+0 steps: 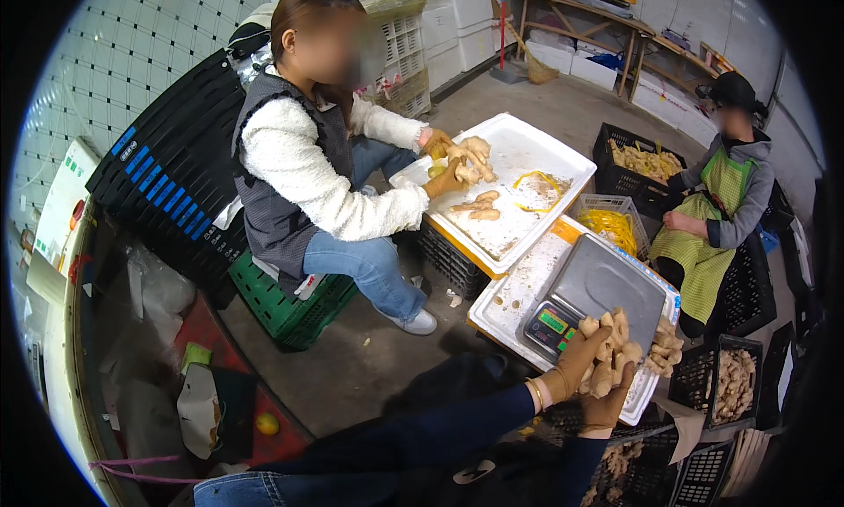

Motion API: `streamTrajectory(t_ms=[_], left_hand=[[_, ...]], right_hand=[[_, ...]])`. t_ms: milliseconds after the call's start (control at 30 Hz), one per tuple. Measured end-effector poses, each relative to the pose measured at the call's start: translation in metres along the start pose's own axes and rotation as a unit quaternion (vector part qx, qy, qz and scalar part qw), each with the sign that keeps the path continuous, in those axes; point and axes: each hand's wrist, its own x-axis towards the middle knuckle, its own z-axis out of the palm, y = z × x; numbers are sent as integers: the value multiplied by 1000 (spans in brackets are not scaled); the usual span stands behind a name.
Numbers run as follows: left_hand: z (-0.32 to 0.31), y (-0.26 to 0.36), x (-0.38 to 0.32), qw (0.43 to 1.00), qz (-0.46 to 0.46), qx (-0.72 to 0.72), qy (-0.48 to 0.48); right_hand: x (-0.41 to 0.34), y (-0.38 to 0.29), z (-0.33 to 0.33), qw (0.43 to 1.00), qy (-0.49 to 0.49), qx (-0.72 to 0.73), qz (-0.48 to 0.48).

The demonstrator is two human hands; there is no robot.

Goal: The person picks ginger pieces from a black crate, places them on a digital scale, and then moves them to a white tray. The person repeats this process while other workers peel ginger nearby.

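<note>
Both my hands, in brown gloves, hold a large knobbly piece of ginger root (614,355) over the near edge of a digital scale (603,286). My left hand (575,367) grips it from the left, and my right hand (608,400) supports it from below. The scale, with a lit display, sits on a white foam tray (504,309). More ginger (664,349) lies at the tray's right edge, beside the scale. Across from me, a co-worker's gloved hands (448,177) hold another ginger root (471,157) above a second white foam tray (527,144) with small ginger pieces and a yellow strap.
A seated co-worker (330,144) is at the left, another (719,197) at the right. Black crates of ginger (643,161) (732,385) and a basket of yellow straps (608,227) stand around the trays. Stacked black crates (171,157) and a green crate (290,309) are at the left.
</note>
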Motion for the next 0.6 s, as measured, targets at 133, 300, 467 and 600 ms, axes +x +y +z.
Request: streamTrajectory(t_ms=[133, 300, 467, 600], left_hand=[[-1, 0, -1, 1000, 12, 8, 0], [-1, 1, -1, 999, 25, 36, 32], [-2, 6, -6, 999, 0, 40, 8], [1, 11, -5, 999, -27, 19, 4]], right_hand=[[-2, 2, 2, 999, -3, -37, -15], [-2, 1, -4, 996, -18, 71, 41], [2, 4, -10, 999, 1, -42, -15], [6, 3, -6, 990, 80, 107, 34]])
